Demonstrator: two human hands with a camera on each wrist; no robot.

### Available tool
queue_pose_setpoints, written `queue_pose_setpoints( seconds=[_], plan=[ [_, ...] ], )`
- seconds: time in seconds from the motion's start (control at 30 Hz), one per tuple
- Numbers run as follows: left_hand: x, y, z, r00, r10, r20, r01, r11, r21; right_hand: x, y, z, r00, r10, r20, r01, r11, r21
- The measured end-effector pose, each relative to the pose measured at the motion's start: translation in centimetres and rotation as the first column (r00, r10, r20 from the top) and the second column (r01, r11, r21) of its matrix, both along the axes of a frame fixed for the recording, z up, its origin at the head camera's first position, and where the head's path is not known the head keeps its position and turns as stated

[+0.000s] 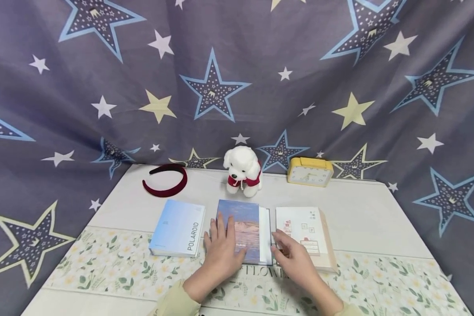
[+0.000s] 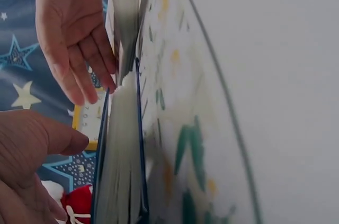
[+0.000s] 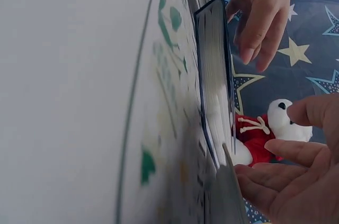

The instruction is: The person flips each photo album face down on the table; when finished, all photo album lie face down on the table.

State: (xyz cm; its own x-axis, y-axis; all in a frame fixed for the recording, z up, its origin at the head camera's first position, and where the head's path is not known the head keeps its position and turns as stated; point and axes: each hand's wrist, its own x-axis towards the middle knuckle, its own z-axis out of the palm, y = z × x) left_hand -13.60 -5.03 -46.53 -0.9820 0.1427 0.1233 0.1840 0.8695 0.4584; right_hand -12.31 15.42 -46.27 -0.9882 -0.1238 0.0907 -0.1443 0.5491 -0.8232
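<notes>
My left hand [image 1: 221, 254] lies over the left side of the thick photo album with a blue-and-pink landscape cover [image 1: 246, 219], fingers loosely extended and thumb apart from them; it grips nothing. That album lies in front of me, in the middle of the row, and my hand hides much of its cover's lower left. A white strip of page [image 1: 265, 237] shows along its right side, but how far the cover is raised I can't tell.

My right hand [image 1: 296, 261] is relaxed, thumb and fingers apart with nothing between them, at the left edge of the thick white album with small red drawings [image 1: 310, 219]. It covers that album's lower left corner; whether my fingertips touch the edge, I can't make out. The right wrist view cuts this album off at the bottom.

The black lettering on the floral tablecloth [image 1: 260, 271] runs partly under my right hand. To the left lies the pale blue album marked POLAROID [image 1: 175, 224], fully visible from above. Behind the row stands the white plush dog in red clothing [image 1: 242, 164], which the left wrist view crops to a sliver; there, the yellow rectangular clock [image 1: 310, 173] is partly hidden too.
</notes>
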Motion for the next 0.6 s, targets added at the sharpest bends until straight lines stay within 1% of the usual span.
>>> queue_pose_setpoints(
  seconds=[0.17,0.27,0.47,0.6],
  plan=[
    [0.3,-0.4,-0.2,0.999,-0.027,0.036,0.027,1.000,0.015,-0.1,-0.8,-0.2,0.998,0.040,-0.037,-0.040,0.999,0.022],
    [0.3,-0.4,-0.2,0.998,-0.046,0.051,0.046,0.999,-0.002,-0.3,-1.3,-0.2,0.998,0.050,-0.031,-0.049,0.998,0.035],
    [0.3,-0.7,-0.5,0.994,-0.081,0.076,0.084,0.995,-0.048,-0.3,-2.3,0.1,1.000,0.014,0.026,-0.017,0.992,0.128],
    [0.2,-1.0,-0.8,0.992,-0.096,0.087,0.101,0.993,-0.054,-0.4,-2.9,0.2,1.000,0.010,0.026,-0.015,0.981,0.191]
  ],
)
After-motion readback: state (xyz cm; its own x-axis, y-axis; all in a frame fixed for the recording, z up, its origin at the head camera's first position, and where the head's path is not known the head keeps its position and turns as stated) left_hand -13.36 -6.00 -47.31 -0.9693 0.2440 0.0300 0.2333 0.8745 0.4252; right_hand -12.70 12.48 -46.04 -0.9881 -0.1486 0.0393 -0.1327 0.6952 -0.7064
